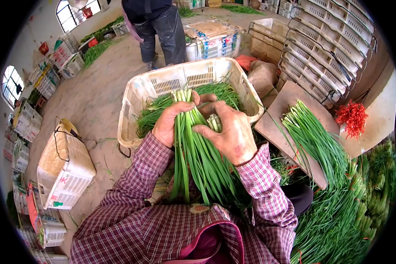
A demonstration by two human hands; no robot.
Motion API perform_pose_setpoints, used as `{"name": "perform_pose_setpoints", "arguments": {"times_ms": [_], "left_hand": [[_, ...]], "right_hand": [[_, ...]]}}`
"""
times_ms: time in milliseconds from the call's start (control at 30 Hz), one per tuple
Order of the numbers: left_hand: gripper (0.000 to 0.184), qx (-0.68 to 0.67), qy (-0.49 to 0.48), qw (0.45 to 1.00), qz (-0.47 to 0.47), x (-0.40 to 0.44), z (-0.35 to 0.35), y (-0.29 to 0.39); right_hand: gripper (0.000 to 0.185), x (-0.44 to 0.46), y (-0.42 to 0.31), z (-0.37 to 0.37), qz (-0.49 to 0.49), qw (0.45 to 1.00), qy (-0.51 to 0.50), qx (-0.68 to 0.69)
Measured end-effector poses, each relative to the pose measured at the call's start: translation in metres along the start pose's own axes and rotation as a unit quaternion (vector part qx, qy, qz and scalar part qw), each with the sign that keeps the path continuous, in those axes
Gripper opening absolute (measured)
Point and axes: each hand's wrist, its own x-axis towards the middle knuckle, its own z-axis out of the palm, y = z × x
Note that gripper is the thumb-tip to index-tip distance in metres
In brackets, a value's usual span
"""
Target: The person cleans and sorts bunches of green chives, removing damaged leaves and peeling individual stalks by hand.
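My left hand (172, 123) is closed around the white stem ends of a bunch of garlic chives (204, 158), whose green leaves hang down toward my lap. On the other side, my right hand (226, 130) grips more white stems of the chives between thumb and fingers. Both hands meet near the top of the bunch, over the near side of a white plastic crate (130, 112) that holds loose green chives. A second bunch of chives (314, 136) lies on a tilted board (273, 119) to my right.
Red ties (352, 118) hang beside the board. A large heap of chives (339, 220) fills the lower right. Stacked white crates (325, 44) rise behind at right. Another crate (66, 167) stands on the floor at left. A person (160, 31) stands beyond the crate in front.
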Motion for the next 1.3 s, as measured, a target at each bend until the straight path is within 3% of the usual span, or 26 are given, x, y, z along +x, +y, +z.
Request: {"name": "perform_pose_setpoints", "arguments": {"times_ms": [233, 333, 400, 500, 633, 733, 800, 900, 1033, 1133, 1200, 1267, 1300], "left_hand": [[0.026, -0.014, -0.001, 1.000, -0.028, 0.001, -0.010, -0.001], [0.030, 0.028, 0.052, 0.998, -0.018, -0.001, -0.010, 0.000], [0.034, 0.147, 0.086, 0.985, -0.039, -0.004, -0.002, 0.004], [0.043, 0.212, 0.113, 0.970, -0.032, -0.005, 0.009, 0.001], [0.048, 0.233, 0.127, 0.964, -0.016, -0.004, 0.020, -0.004], [0.048, 0.264, 0.100, 0.959, -0.022, -0.006, 0.015, -0.003], [0.056, 0.286, 0.118, 0.950, -0.042, -0.007, 0.015, -0.003], [0.052, 0.277, 0.136, 0.950, -0.043, -0.010, 0.015, -0.005], [0.055, 0.309, 0.105, 0.944, -0.054, -0.009, 0.016, -0.006], [0.055, 0.305, 0.097, 0.947, -0.036, -0.014, 0.012, -0.002], [0.048, 0.286, 0.107, 0.952, -0.036, -0.019, 0.010, -0.001], [0.048, 0.256, 0.135, 0.957, -0.025, -0.021, 0.014, -0.001], [0.049, 0.250, 0.135, 0.958, -0.021, -0.022, 0.011, -0.001]], "right_hand": [[0.021, 0.002, 0.002, -0.006, 0.065, 0.996, -0.054, -0.005], [0.019, 0.003, 0.005, -0.009, 0.051, 0.998, -0.042, -0.004], [0.018, 0.005, 0.008, -0.012, 0.031, 0.999, -0.027, 0.001], [0.022, 0.008, 0.003, -0.021, 0.037, 0.998, -0.042, -0.022], [0.022, 0.007, 0.007, -0.020, -0.001, 0.999, -0.049, -0.018], [0.020, 0.008, 0.005, -0.022, 0.041, 0.996, -0.077, 0.024], [0.020, 0.007, 0.011, -0.021, -0.005, 0.999, -0.035, -0.014], [0.017, 0.008, 0.012, -0.026, -0.033, 0.997, -0.019, -0.066], [0.009, 0.007, 0.030, -0.040, -0.028, 0.995, 0.023, -0.090], [0.006, 0.003, 0.050, -0.064, 0.048, 0.991, 0.042, -0.117], [0.006, -0.001, 0.064, -0.074, 0.013, 0.984, 0.090, -0.152], [0.011, -0.007, 0.072, -0.089, 0.161, 0.971, 0.047, -0.172], [0.018, -0.009, 0.079, -0.088, 0.119, 0.976, 0.061, -0.173]]}}
